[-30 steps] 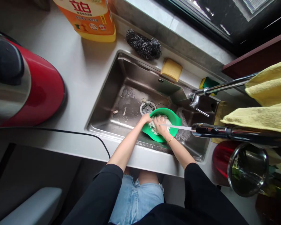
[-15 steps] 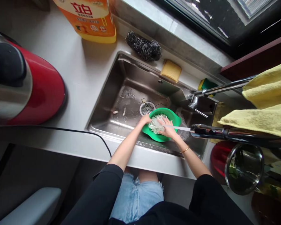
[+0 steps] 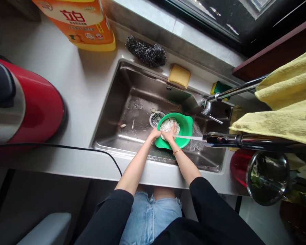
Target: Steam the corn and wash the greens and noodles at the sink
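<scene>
In the sink, over its near side, a green colander (image 3: 185, 126) holds a heap of wet white shreds (image 3: 170, 123) that look like a shredded vegetable. My left hand (image 3: 155, 134) is closed on the colander's left rim. My right hand (image 3: 170, 133) lies inside it, curled over the shreds at the left side, with its fingertips partly hidden among them. A stream of water (image 3: 190, 137) runs from the tap spout (image 3: 209, 139) into the colander beside my right hand.
The steel sink (image 3: 112, 136) has a drain (image 3: 156, 119), scraps and a clear plastic bag (image 3: 197, 136). Behind it lie steel wool (image 3: 146, 52) and a yellow sponge (image 3: 180, 75). A detergent bottle (image 3: 79, 25), red appliance (image 3: 40, 105), cord (image 3: 91, 149) and hanging yellow cloth (image 3: 283, 105) surround it.
My right hand has moved left across the colander and now gathers the shreds against its left side. Its fingers were spread before. The colander is tilted slightly, with my left hand still on the rim.
</scene>
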Available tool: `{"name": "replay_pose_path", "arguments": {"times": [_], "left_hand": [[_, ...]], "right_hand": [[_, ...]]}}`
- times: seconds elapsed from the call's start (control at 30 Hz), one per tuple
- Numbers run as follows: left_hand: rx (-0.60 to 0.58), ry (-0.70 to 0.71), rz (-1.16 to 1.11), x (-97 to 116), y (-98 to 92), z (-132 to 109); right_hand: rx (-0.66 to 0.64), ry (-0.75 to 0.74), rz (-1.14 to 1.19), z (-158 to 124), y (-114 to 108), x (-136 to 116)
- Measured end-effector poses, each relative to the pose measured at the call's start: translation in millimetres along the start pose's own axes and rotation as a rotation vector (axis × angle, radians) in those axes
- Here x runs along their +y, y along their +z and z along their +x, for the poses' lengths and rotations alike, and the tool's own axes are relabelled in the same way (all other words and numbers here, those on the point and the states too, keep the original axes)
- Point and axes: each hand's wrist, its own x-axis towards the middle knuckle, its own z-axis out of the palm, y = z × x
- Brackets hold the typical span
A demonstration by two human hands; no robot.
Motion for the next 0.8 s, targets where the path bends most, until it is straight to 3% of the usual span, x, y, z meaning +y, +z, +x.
{"name": "replay_pose_path", "arguments": {"times": [0.1, 0.23, 0.37, 0.4, 0.53, 0.6, 0.67, 0.73, 0.8], "left_hand": [[0.033, -0.02, -0.062, 0, 0.8, -1], [0.059, -0.076, -0.099, 0, -1.0, -4], [0.069, -0.087, -0.098, 3, -2.9, -6], [0.071, -0.086, -0.091, 3, -3.0, -7], [0.063, -0.082, -0.07, 2, -2.2, -5], [0.052, -0.074, -0.069, -1, -1.2, -2], [0.047, -0.06, -0.066, -5, 0.3, 1], [0.048, -0.052, -0.057, -8, 2.3, 4], [0.039, -0.056, -0.04, -11, 4.1, 7]], "right_hand": [[0.024, -0.199, -0.008, -2, -6, 4], [-0.093, -0.46, -0.037, 0, -30, 27], [-0.011, -0.355, -0.004, 4, -50, 36], [-0.033, -0.374, 0.0, 5, -52, 36], [-0.32, -0.577, 0.024, 10, -60, 33], [-0.3, -0.521, 0.04, 19, -65, 35], [-0.137, -0.412, 0.026, 31, -68, 37], [0.002, -0.3, -0.023, 39, -62, 36], [0.048, -0.218, -0.068, 41, -49, 31]]}}
